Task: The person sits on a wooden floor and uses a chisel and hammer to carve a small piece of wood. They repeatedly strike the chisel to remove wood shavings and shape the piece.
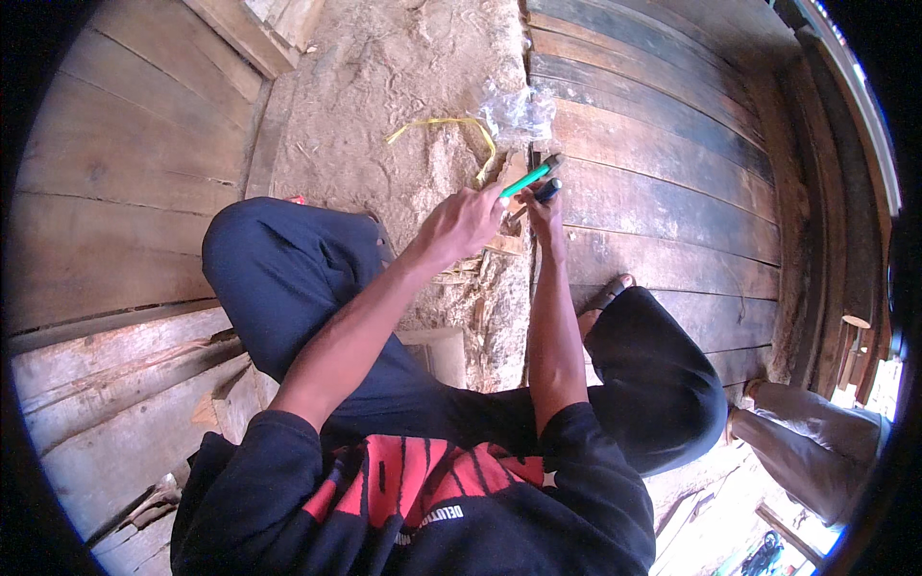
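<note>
The person squats on sandy ground, and both hands meet just in front of the knees, at the edge of the dark plank wall (663, 182). The left hand (461, 223) is closed around the green handle of the pliers (526, 180); the right hand (545, 206) grips the dark handle beside it. The metal head points toward the planks, close to a small wood block (506, 242) (what the head bites on is too small to tell).

The pliers look stiff and fairly light, with rubbery sleeves that should resist slipping; the best hold is probably far back on the 2 handles, where leverage is greatest.

Just beyond the pliers lies a crumpled clear plastic bag (519, 113), the only container in view; its contents cannot be made out. A yellow strap (444, 123) curls on the sand to the left of the bag. Far to the right of the pliers, another person's leg (816, 432) shows.
</note>
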Motion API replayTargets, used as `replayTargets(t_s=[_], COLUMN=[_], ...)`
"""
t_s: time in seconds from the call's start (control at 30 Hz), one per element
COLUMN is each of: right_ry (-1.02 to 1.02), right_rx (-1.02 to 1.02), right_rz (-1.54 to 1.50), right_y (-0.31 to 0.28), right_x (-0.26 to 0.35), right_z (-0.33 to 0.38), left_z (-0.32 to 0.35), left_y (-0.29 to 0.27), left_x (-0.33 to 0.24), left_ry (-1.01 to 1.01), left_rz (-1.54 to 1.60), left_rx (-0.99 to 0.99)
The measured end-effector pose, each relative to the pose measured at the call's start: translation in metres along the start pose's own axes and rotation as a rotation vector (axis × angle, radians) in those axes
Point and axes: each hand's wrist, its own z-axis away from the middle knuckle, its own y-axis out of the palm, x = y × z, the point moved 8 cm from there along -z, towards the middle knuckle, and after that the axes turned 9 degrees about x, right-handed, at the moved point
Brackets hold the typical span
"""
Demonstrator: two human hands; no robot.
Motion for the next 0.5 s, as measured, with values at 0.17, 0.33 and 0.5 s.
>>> replayTargets(t_s=[0.17,0.33,0.5], right_ry=[0.049,0.001,0.043], right_rx=[0.008,-0.007,0.005], right_rz=[0.065,0.214,0.263], right_y=[0.007,0.004,0.016], right_x=[0.008,0.007,0.014], right_z=[0.0,0.002,0.003], left_z=[0.005,-0.001,-0.001], left_y=[-0.02,0.006,-0.024], left_x=[-0.036,0.003,-0.02], left_ry=[0.222,0.001,0.085], left_rz=[0.066,-0.054,0.103], left_rx=[-0.187,-0.002,-0.174])
